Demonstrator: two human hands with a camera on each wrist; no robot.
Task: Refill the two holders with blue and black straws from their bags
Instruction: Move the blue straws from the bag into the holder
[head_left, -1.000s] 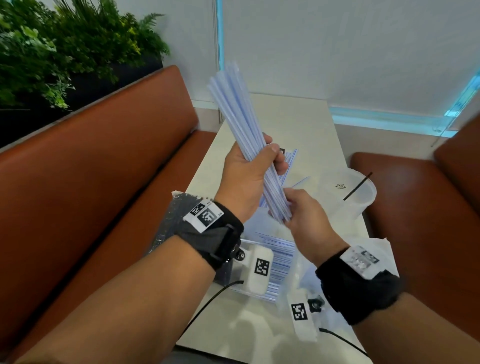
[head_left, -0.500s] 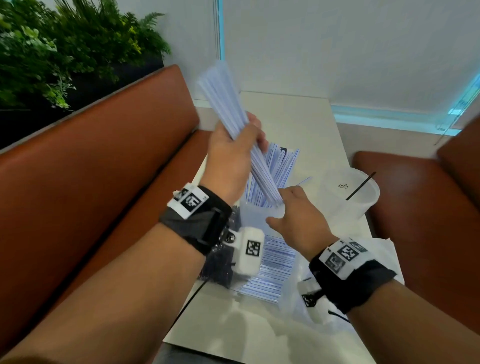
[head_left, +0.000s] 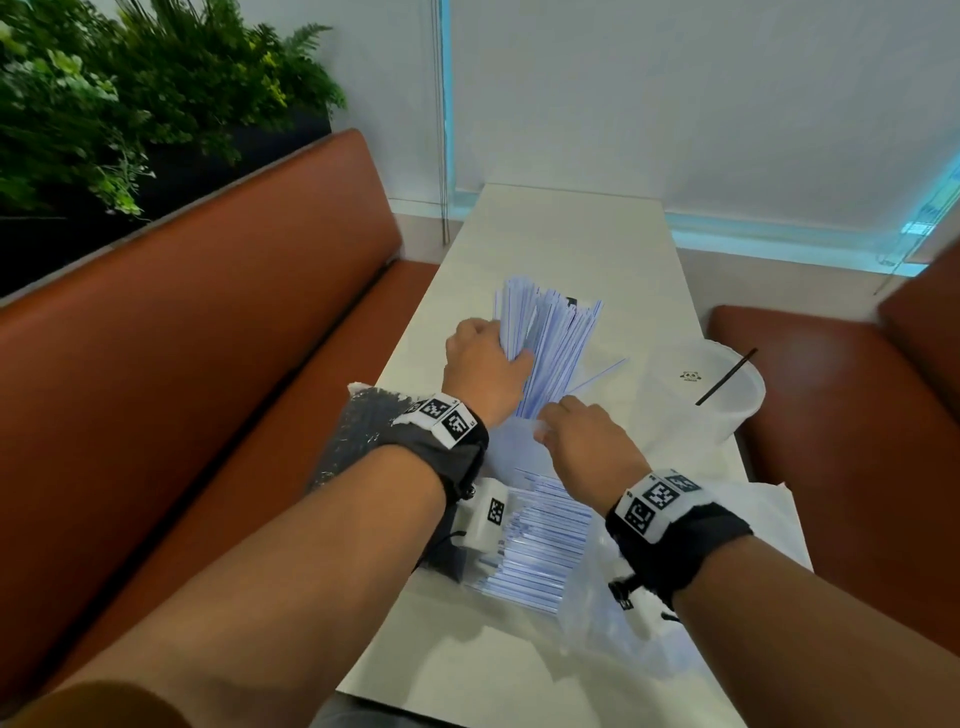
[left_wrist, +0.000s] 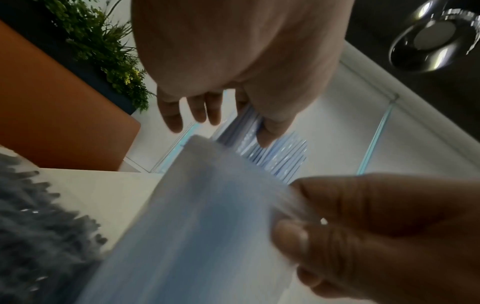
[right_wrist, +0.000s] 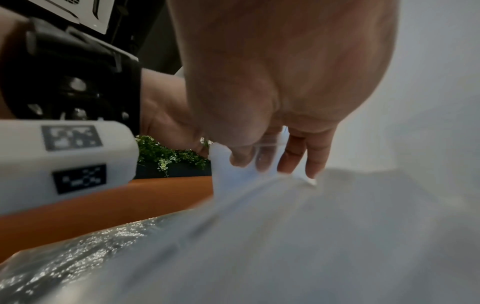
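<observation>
My left hand (head_left: 491, 358) holds a bundle of blue straws (head_left: 550, 338) between thumb and fingers; their lower ends stand in a translucent holder (head_left: 511, 434) on the table. In the left wrist view the thumb (left_wrist: 270, 127) lies against the blue straws (left_wrist: 275, 156) above the blurred holder (left_wrist: 207, 205). My right hand (head_left: 553, 428) pinches this holder's near rim, as the right wrist view shows at the holder's rim (right_wrist: 262, 158). A second translucent holder (head_left: 701, 400) at the right contains one black straw (head_left: 726, 377).
A bag of blue straws (head_left: 540, 540) lies under my wrists, a bag of black straws (head_left: 358, 436) at the table's left edge, and crumpled clear plastic (head_left: 623, 623) near the front. Brown bench seats (head_left: 208, 364) flank the narrow white table (head_left: 571, 244).
My left hand has come down from in front of me and lowered the blue bundle into the holder. My right hand has let go of the bundle's end and taken the holder's rim.
</observation>
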